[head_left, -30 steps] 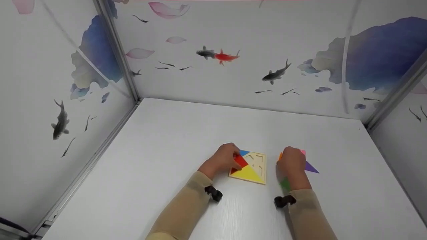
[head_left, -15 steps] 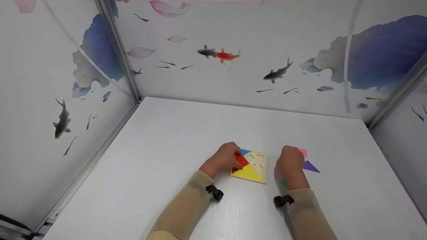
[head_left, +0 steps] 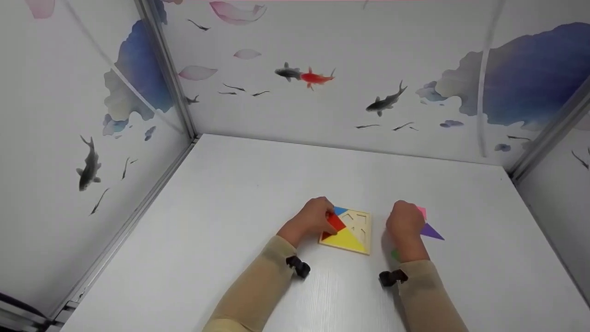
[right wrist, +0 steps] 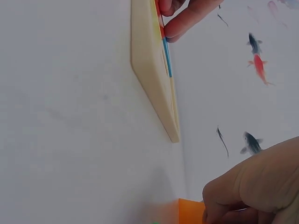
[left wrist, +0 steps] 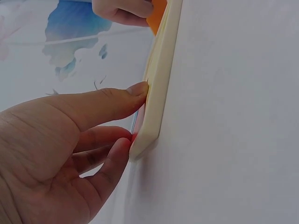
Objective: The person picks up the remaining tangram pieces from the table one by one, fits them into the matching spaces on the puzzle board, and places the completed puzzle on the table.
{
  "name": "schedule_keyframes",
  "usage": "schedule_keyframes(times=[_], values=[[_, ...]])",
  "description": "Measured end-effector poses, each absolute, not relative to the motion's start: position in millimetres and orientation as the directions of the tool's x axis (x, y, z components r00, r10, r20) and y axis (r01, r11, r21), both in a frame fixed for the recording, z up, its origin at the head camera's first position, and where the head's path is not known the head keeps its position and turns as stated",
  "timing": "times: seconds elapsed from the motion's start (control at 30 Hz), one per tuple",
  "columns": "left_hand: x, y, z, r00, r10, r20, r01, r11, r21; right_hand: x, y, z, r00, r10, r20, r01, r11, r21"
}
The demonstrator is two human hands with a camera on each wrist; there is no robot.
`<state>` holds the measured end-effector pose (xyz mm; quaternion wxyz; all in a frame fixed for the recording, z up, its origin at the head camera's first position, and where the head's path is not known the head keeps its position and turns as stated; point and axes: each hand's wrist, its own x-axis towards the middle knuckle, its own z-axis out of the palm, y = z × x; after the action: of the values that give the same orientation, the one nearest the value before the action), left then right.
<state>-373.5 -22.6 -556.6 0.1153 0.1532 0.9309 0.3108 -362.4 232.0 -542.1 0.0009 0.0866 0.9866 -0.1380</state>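
Observation:
My left hand [head_left: 313,216] rests over the left side of the wooden tangram board [head_left: 368,235], pinching the red piece [head_left: 336,222] between thumb and fingers. Beside that red piece, the blue piece [head_left: 340,210] and the yellow piece [head_left: 346,240] lie in the board. To the right of the board, my right hand [head_left: 405,223] has curled fingers that hold an orange piece [right wrist: 189,211], standing on edge in the right wrist view. From the head, the orange piece is hidden behind the hand. Close around it lie a pink piece [head_left: 422,213], a purple triangle [head_left: 432,231] and a mostly covered green piece [head_left: 395,254].
The board's right part shows bare recesses. A white table [head_left: 258,184] lies under everything, with printed wall panels [head_left: 322,115] behind it and at both sides. Black wrist cameras [head_left: 298,266] sit on both sleeves.
The orange piece, showing left of my right hand a second ago, is now covered from the head. That hand has shifted slightly and covers more of the green piece. My left hand stays put.

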Motion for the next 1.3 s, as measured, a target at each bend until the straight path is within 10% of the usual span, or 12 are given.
schedule_keyframes(times=[0.8,1.3], values=[[-374,-24,-559,-0.923,0.369,-0.113,0.223,0.748,0.625,-364,265,-542,-0.974,0.199,0.112,0.104,0.821,-0.562],[-373,-22,-557,-0.926,0.354,-0.129,0.200,0.751,0.629,-364,271,-541,-0.966,0.243,-0.086,0.229,0.653,-0.722]])
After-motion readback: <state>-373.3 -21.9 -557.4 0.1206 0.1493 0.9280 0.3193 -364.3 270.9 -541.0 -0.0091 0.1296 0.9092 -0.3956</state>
